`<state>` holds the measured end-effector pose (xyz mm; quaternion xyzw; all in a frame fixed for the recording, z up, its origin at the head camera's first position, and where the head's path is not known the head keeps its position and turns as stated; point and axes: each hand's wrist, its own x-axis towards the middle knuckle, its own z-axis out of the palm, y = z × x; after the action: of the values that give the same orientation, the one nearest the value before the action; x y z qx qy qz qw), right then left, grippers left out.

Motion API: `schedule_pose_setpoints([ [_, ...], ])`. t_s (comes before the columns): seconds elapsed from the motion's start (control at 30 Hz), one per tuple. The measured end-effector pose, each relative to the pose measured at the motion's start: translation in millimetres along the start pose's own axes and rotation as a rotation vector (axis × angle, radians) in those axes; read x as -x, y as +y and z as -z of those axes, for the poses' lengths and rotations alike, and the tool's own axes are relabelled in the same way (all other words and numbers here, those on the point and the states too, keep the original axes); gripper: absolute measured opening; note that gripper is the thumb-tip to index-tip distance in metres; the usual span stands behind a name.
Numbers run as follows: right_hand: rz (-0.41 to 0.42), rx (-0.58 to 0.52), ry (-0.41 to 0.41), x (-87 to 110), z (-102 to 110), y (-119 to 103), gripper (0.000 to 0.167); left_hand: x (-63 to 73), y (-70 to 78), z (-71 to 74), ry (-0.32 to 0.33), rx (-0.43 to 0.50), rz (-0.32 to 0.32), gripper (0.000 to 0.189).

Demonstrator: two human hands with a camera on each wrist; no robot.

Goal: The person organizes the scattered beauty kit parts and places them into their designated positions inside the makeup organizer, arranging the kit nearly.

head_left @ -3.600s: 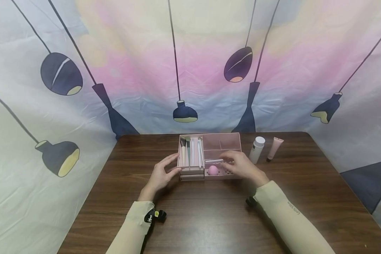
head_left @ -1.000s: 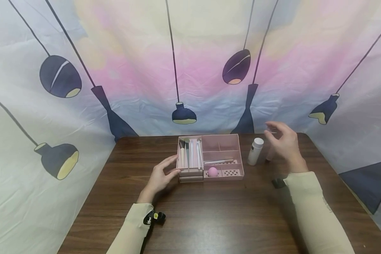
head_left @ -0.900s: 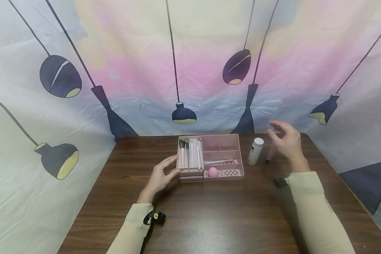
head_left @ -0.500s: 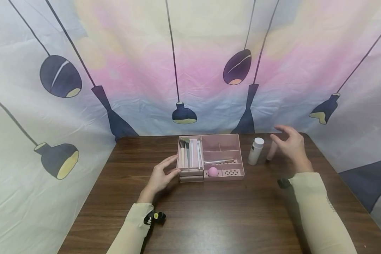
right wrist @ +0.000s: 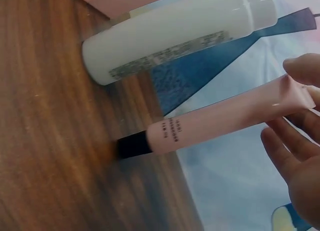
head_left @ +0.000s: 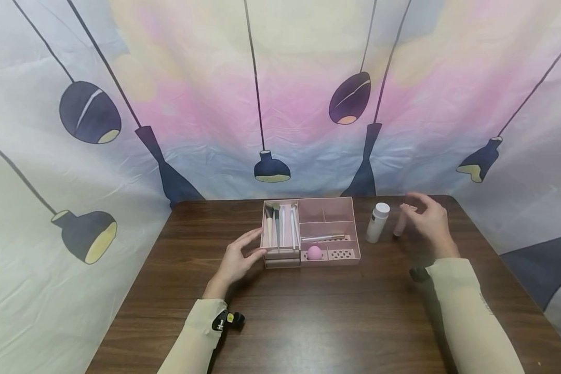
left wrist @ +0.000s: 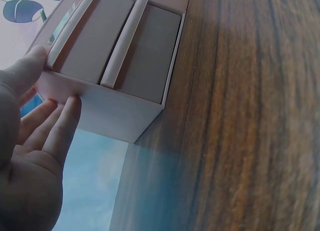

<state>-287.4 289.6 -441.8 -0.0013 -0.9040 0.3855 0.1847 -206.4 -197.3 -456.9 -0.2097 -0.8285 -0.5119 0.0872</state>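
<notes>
A pink tube point(right wrist: 220, 118) with a black cap stands cap-down on the table. In the right wrist view, the thumb and fingers of my right hand point(head_left: 431, 221) pinch around its crimped end. Beside it is a white bottle point(head_left: 377, 223), upright and apart from the hand. My left hand point(head_left: 234, 264) rests against the left side of a pink organizer point(head_left: 308, 198), fingers fairly straight on the side wall and thumb by the front edge. Several makeup brushes point(head_left: 277, 226) lie in its left tray. A pink ball point(head_left: 314, 253) and slim silvery sticks point(head_left: 323, 238) lie in its right compartments.
Two drawers point(left wrist: 142, 53) with ledge handles form the organizer's lower left part. The dark wooden table point(head_left: 318, 322) ends at a printed cloth backdrop point(head_left: 304, 104) close behind the organizer, bottle and tube.
My right hand came from the organizer to the tube, then lowered and closed its thumb and fingers at the tube's top. A slim silvery stick now lies released. The left hand stays put.
</notes>
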Motion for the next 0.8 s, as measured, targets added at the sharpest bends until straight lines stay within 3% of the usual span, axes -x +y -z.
schedule_pose_setpoints([
  [0.4,-0.018,0.045,0.042,7.5,-12,16,0.043,-0.2,-1.9,-0.5,-0.013,0.030,0.005,0.053],
  [0.8,-0.090,-0.002,-0.045,16.9,-20,24,0.056,0.6,-1.7,-1.1,-0.002,0.016,0.012,0.052],
])
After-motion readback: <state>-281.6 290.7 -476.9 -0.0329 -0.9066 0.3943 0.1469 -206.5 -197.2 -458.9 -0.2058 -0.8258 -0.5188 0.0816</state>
